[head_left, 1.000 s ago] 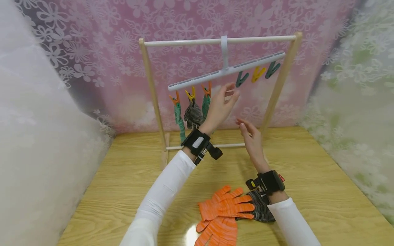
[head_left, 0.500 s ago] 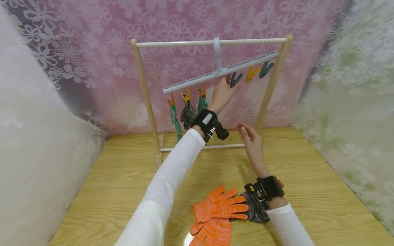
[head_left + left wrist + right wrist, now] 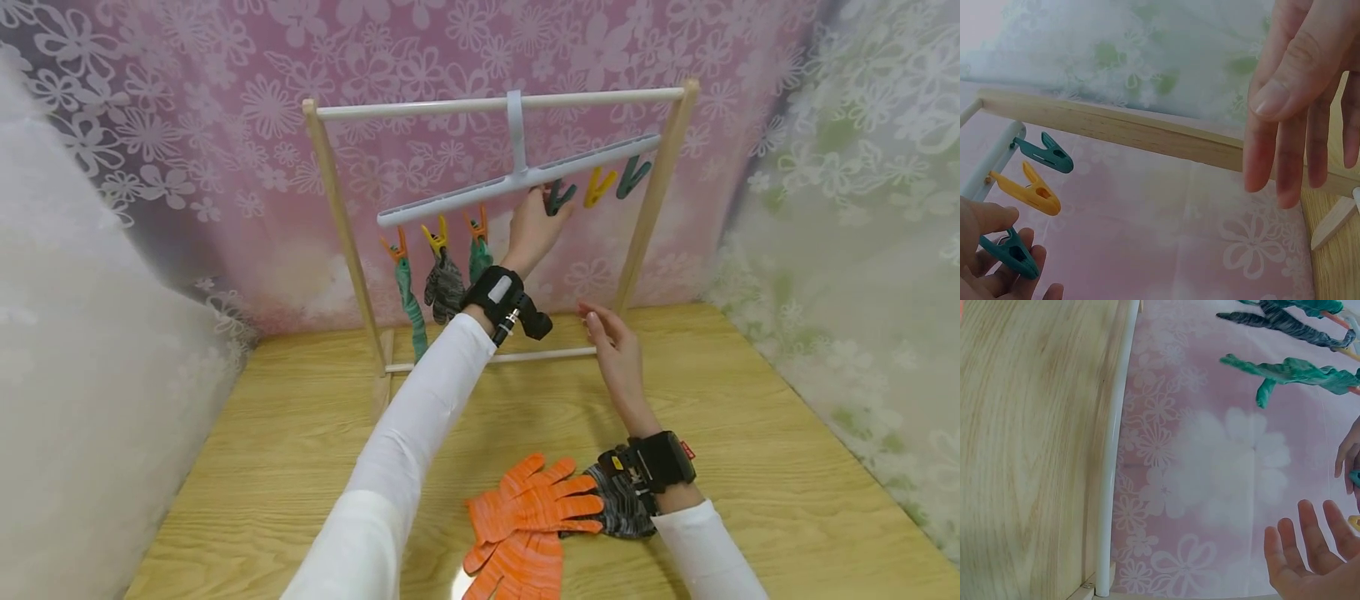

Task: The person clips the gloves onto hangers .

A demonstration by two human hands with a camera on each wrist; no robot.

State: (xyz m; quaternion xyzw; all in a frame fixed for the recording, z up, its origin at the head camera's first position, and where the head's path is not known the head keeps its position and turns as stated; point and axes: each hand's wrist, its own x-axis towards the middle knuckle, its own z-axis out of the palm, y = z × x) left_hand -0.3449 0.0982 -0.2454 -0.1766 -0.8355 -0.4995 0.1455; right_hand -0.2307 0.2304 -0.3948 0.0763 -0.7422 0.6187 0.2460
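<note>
A light blue clip hanger (image 3: 450,201) hangs tilted from the rack's top bar, its left end lower. My left hand (image 3: 536,232) is raised under its middle and pinches a dark green clothespin (image 3: 1015,255) between thumb and fingers. Farther right on the hanger are a yellow clothespin (image 3: 598,187) and another dark green clothespin (image 3: 633,177), with nothing in them. A green glove (image 3: 408,304), a grey glove (image 3: 445,287) and a second green one hang from clips on the left half. Lower down, my right hand (image 3: 617,354) is held in the air, fingers loosely extended and holding nothing.
Two orange gloves (image 3: 532,504) overlap on the wooden table, partly covering a dark grey glove (image 3: 618,504) beside my right wrist. The rack's wooden right post (image 3: 658,192) stands near the hanger's raised end. A flowered pink curtain (image 3: 420,50) lies behind.
My left hand has gone up to the hanger and taken hold of the dark green clothespin nearest the middle. The right hand has stayed almost still. The head view has shifted slightly.
</note>
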